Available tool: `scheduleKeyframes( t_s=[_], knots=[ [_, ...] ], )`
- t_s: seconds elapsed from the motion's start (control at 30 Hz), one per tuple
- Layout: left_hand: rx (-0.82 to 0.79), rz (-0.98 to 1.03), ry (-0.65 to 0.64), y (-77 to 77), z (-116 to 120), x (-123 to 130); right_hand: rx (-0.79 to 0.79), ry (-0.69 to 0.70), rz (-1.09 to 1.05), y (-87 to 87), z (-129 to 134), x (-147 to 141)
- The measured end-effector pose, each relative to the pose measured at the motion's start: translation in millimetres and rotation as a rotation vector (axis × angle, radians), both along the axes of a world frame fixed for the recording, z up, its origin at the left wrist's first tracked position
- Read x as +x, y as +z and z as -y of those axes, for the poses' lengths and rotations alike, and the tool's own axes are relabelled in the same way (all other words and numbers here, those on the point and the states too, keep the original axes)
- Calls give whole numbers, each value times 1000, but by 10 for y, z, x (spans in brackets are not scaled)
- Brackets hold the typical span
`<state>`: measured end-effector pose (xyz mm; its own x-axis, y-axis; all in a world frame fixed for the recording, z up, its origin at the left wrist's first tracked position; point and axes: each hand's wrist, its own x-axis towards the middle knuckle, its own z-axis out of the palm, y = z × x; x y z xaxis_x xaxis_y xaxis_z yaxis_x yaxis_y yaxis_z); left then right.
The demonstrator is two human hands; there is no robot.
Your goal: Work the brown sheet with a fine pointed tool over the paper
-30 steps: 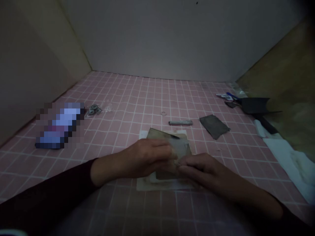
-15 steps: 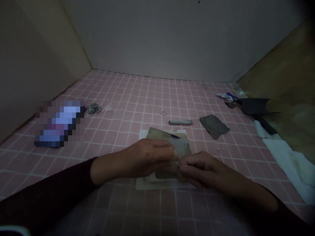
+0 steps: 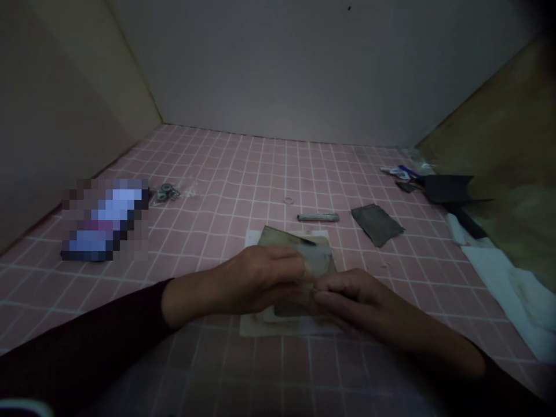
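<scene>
My left hand (image 3: 264,277) is closed in a pinch above a grey-brown sheet (image 3: 286,236) that lies at a slant on white paper (image 3: 248,325). Facing it from the right, my right hand (image 3: 351,295) is also closed, thumb against forefinger. The fingertips of both hands come close together over the sheet. Something small seems to sit between them, but dimness and blur hide its kind. Just beyond the sheet lie a grey tube-like stick (image 3: 318,217) and a small pale ring (image 3: 288,200).
A blurred-out phone (image 3: 104,223) stands at left, beside a clear bag of small metal parts (image 3: 165,193). To the right lie a dark grey piece of sandpaper or cloth (image 3: 377,225), a black dustpan-like item (image 3: 449,188) and white paper (image 3: 508,289). Walls enclose three sides.
My right hand has shifted very slightly to the left, nearer my left hand. The objects on the table stay where they were.
</scene>
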<state>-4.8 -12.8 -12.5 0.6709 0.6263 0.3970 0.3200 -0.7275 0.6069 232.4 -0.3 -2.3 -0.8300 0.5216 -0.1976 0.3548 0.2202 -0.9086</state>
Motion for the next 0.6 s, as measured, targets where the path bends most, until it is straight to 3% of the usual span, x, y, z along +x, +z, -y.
scheduleKeyframes(
  t_s=[0.1, 0.17, 0.23, 0.37, 0.43, 0.6],
  knots=[
    [-91, 62, 80, 22, -8, -3, 439, -138, -29, -101, 47, 19],
    [-138, 96, 120, 36, -9, -1, 643, -154, -44, -174, 86, 27],
    [-119, 85, 126, 32, -6, 4, 651, -131, -26, -191, 101, 27],
    [-6, -13, 27, -4, -2, 6, 228, -33, 48, -61, 52, 9],
    [0, -26, 13, -4, -5, -1, 148, -14, 43, -15, 31, 3],
    [-142, 64, 108, 45, -13, -7, 640, -134, -29, -140, 72, 8]
  ],
)
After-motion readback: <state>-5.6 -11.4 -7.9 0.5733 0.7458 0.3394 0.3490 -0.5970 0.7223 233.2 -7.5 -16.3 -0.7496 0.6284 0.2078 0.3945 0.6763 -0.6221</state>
